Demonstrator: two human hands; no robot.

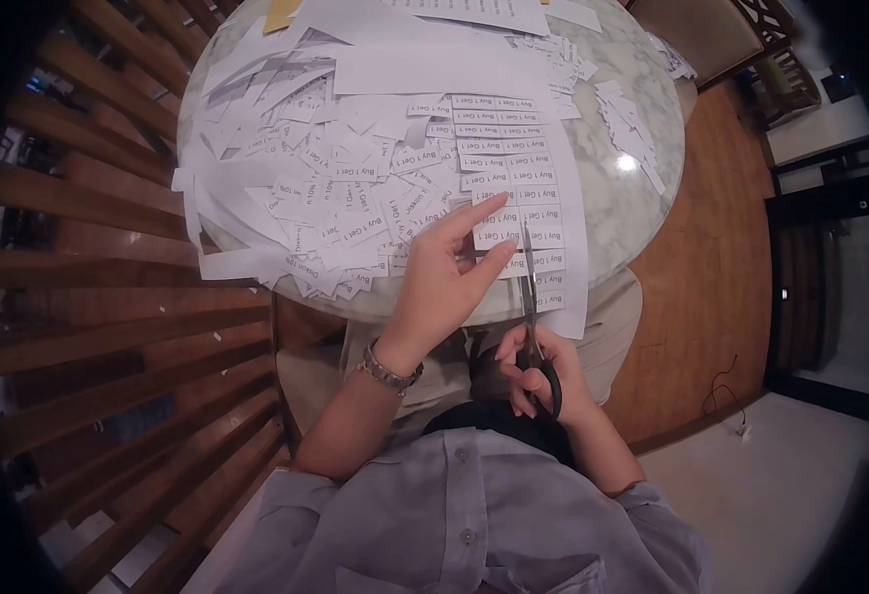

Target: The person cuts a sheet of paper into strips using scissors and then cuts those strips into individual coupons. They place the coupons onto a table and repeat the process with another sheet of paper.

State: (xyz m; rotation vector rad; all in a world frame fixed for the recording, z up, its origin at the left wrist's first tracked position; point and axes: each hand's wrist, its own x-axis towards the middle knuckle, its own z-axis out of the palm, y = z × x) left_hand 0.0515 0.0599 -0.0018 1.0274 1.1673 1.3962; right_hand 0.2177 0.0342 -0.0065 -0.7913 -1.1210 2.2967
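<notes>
A white paper sheet printed with rows of "Buy 1 Get 1" boxes lies over the front of the round table, its lower end hanging past the edge. My left hand grips this sheet at its left side, thumb and forefinger across the printed boxes; the other fingers are partly hidden. Scissors are in my right hand, with fingers through the dark handles. Their blades point away from me, over the printed columns between the boxes. Left of the sheet lies a heap of cut paper slips, some reading "Diskon 10%".
The marble table also bears more paper sheets at the back and a pile of narrow slips at the right. A slatted wooden bench stands on the left. A chair is at the far right.
</notes>
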